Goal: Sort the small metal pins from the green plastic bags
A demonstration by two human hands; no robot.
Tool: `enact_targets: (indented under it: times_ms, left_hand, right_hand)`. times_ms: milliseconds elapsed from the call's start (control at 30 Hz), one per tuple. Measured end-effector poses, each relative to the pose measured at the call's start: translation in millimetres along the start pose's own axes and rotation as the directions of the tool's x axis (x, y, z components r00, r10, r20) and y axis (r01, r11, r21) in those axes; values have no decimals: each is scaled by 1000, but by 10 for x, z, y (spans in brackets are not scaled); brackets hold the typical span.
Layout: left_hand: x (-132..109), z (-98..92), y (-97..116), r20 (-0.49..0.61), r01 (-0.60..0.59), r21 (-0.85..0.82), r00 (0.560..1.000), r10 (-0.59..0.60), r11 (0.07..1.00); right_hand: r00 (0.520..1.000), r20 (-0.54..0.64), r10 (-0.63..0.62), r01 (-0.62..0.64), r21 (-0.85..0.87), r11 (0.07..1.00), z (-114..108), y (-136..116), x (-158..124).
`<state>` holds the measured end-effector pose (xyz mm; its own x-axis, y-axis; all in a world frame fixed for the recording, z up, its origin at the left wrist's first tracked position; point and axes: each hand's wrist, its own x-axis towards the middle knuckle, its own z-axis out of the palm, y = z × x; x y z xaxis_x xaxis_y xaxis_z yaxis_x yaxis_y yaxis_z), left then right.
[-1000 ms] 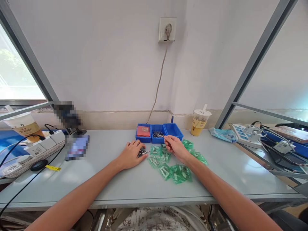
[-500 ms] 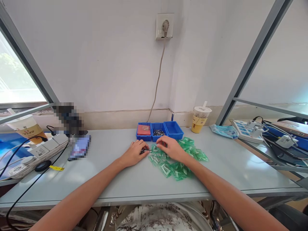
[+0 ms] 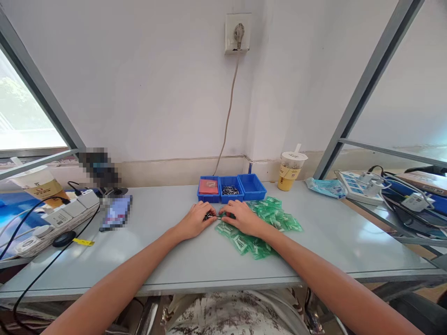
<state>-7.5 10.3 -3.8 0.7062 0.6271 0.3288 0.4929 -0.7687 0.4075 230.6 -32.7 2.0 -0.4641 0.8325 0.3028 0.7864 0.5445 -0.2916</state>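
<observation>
My left hand rests on the table with its fingers curled round several small dark metal pieces. Close on its right, my right hand has thumb and forefinger pinched at a small metal piece between the two hands; its exact shape is too small to tell. Green plastic packets holding small metal parts lie under and beside my right hand. Behind the hands stand three joined blue bins: the left one holds red packets, the middle one metal pieces, and the right bin shows a bare bottom.
A drink cup stands behind the packets, with a blue packet to its right. On the left lie a phone, a power strip and cables. Shelves with chargers flank the grey table.
My right hand has moved slightly left and closer to my left hand, its fingertips now meeting the piece there. The view has shifted a little.
</observation>
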Motion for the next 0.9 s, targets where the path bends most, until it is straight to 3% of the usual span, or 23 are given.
enact_targets:
  times_ms: [167, 333, 667, 900]
  left_hand:
    - [-5, 15, -10, -7, -7, -2, 1000, 7, 1000]
    - [-9, 11, -5, 2, 5, -21, 1000, -5, 1000]
    - [-10, -3, 21, -1, -14, -52, 1000, 14, 999]
    - [-6, 13, -10, -9, -36, 8, 999, 37, 999]
  right_hand:
    - [999, -42, 20, -25, -100, 995, -32, -2, -4]
    - [998, -10, -56, 56, -42, 998, 0, -15, -2]
    - [998, -59, -28, 28, 2, 1000, 26, -42, 24]
    - [992, -122, 6, 20, 210, 977, -6, -37, 41]
